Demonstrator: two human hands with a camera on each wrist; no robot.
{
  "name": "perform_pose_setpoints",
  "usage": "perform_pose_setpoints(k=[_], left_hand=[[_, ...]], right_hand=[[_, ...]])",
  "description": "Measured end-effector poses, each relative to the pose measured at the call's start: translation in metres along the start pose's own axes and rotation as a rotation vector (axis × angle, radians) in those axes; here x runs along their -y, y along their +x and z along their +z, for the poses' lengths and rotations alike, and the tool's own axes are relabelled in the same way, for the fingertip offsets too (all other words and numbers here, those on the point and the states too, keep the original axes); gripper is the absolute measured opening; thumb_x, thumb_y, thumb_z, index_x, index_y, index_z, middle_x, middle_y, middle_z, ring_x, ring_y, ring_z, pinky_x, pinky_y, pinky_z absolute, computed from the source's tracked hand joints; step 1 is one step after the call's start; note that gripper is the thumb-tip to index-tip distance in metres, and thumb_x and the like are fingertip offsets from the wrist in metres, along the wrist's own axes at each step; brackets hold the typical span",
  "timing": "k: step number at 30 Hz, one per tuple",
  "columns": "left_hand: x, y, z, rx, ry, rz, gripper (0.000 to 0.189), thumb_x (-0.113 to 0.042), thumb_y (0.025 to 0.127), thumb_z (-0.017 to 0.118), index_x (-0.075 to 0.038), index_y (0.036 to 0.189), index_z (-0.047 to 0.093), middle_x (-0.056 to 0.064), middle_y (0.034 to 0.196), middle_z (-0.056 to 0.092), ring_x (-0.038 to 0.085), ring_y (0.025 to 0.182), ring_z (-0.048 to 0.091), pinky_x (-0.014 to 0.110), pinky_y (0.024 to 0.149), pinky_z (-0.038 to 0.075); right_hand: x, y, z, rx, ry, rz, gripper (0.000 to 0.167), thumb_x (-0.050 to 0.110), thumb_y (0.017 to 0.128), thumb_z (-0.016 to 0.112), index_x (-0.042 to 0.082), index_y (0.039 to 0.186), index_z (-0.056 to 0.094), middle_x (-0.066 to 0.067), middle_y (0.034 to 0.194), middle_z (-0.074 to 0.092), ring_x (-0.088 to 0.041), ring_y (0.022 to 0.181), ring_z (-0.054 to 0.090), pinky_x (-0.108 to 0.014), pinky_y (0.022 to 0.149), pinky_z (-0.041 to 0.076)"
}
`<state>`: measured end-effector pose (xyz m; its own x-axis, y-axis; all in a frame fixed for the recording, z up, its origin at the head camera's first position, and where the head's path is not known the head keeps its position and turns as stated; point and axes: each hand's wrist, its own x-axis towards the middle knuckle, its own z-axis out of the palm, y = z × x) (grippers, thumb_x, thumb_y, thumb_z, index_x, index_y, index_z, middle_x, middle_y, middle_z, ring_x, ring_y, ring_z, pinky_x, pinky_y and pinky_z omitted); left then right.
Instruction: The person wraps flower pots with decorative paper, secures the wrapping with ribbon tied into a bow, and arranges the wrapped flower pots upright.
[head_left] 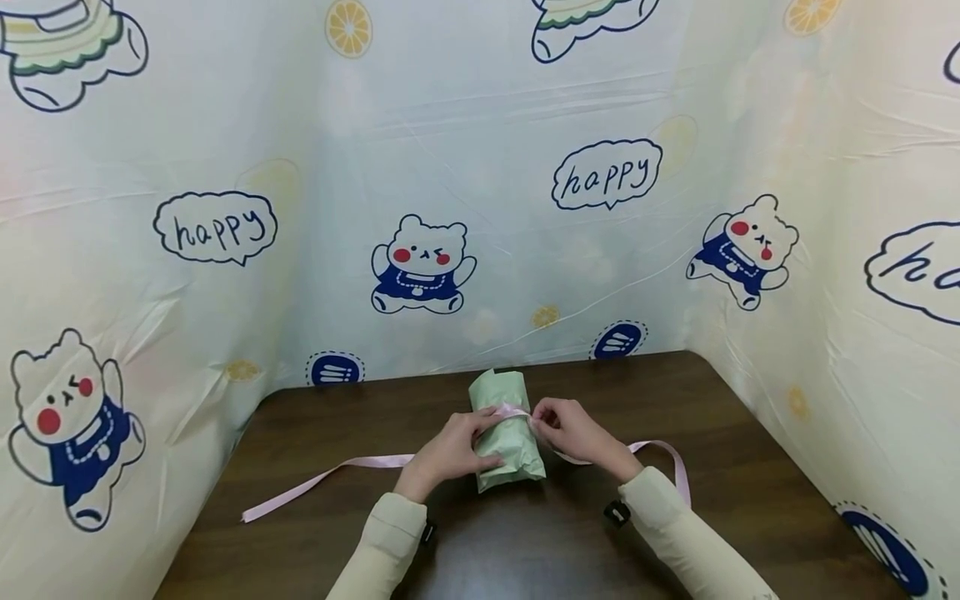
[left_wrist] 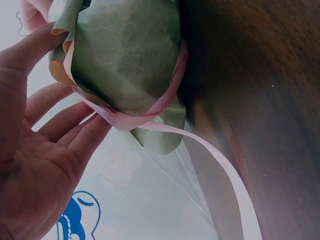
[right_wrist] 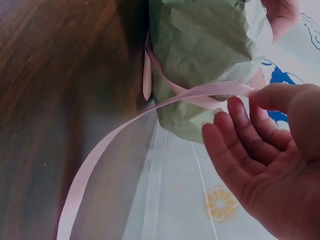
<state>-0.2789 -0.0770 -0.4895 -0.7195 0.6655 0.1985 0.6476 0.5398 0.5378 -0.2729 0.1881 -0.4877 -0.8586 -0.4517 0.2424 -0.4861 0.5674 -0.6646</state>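
Observation:
A package in pale green paper (head_left: pixel 513 450) lies on the table with a pink ribbon (head_left: pixel 513 411) round its upper part. My left hand (head_left: pixel 450 450) rests against the package's left side, its fingertips touching the ribbon and its thumb on the paper lower down. In the left wrist view those fingers (left_wrist: pixel 87 120) look nearly straight along the ribbon. At the package's right side, my right hand (head_left: pixel 573 429) pinches the ribbon between thumb and index finger. The right wrist view shows the pinched ribbon (right_wrist: pixel 215 90) crossing another strand, with the other fingers loosely bent.
One loose ribbon tail (head_left: pixel 300 490) stretches left across the dark wooden table (head_left: pixel 495 550). Another tail (head_left: pixel 678 471) curls on the right, beyond my right wrist. A printed cloth (head_left: pixel 510 275) with bears and "happy" bubbles stands round the back and sides.

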Motion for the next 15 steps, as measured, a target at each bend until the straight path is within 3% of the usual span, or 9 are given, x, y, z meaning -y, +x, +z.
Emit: perform_pose_setpoints(k=[6,15], left_hand=[[-0.003,0.0,-0.002,-0.006,-0.015,0.001,0.069,-0.031,0.086,0.083,-0.008,0.146,0.056,0.01,0.154,0.049,0.015,0.116,0.062,0.035,0.096,0.054],[-0.002,0.001,-0.002,-0.001,-0.026,0.009,0.072,-0.027,0.086,0.084,-0.007,0.148,0.053,0.009,0.155,0.047,0.014,0.117,0.06,0.034,0.096,0.054]], right_hand=[[0.003,0.006,-0.002,-0.098,0.023,0.0,0.005,0.008,0.098,0.067,0.005,0.098,0.07,0.0,0.087,0.068,-0.01,0.076,0.062,-0.026,0.07,0.055],[-0.003,0.023,0.002,-0.225,0.005,-0.007,0.006,0.004,0.094,0.072,0.005,0.099,0.071,0.0,0.084,0.069,-0.012,0.074,0.062,-0.025,0.067,0.055]])
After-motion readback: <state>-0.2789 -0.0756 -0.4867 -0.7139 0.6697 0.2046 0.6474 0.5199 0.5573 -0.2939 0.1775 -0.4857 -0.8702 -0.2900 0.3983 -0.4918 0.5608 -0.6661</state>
